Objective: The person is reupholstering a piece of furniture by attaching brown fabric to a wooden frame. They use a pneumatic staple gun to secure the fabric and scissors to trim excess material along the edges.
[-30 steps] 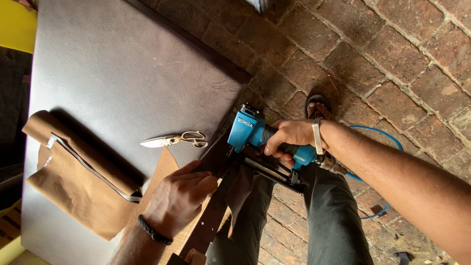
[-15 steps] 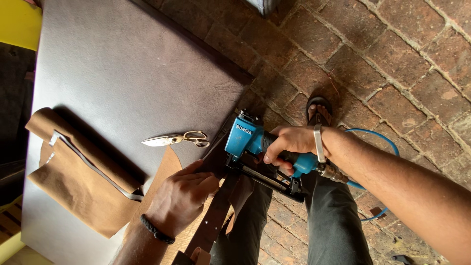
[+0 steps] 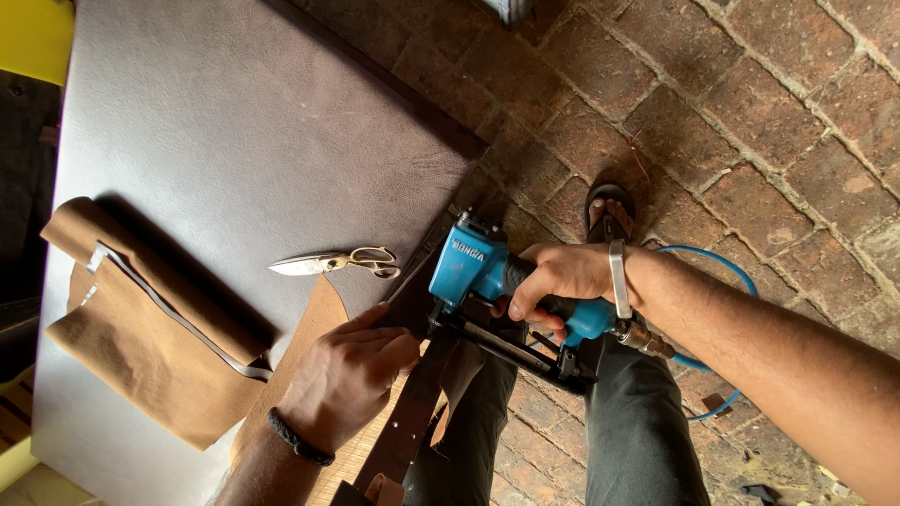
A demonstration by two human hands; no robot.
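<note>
Right hand (image 3: 561, 281): wrapped around the grip of the blue staple gun (image 3: 511, 286); fingers curled tight about the handle, a metal bangle (image 3: 619, 278) on the wrist.
Blue staple gun: held at the near edge of the table (image 3: 244, 131), its blue head pointing toward the table edge and its black magazine running back over the person's lap; the nose sits at the brown leather strip (image 3: 412, 412), just beside the left fingertips.
Air hose (image 3: 717, 272): blue, coupled to the rear of the gun handle and looping over the brick floor (image 3: 750, 122).
Left hand (image 3: 349, 375): laid palm down on the brown leather at the table edge; fingers pressed together and flat, pinning the material down, not pinching anything; a dark braided wristband (image 3: 300, 439) on the wrist.
Brown leather strip: long and narrow, running from under the gun nose down toward the bottom of the view, between the person's knees.
Scissors (image 3: 335, 263): metal, lying flat on the table just beyond the left hand, blades pointing left, clear of both hands.
Folded tan leather (image 3: 150, 323): lies on the left part of the table, well apart from the gun, with a pale edge band along its fold.
Table: covered by a large sheet of dark grey-brown leather.
Sandalled foot (image 3: 609, 208): on the brick floor beyond the right hand.
</note>
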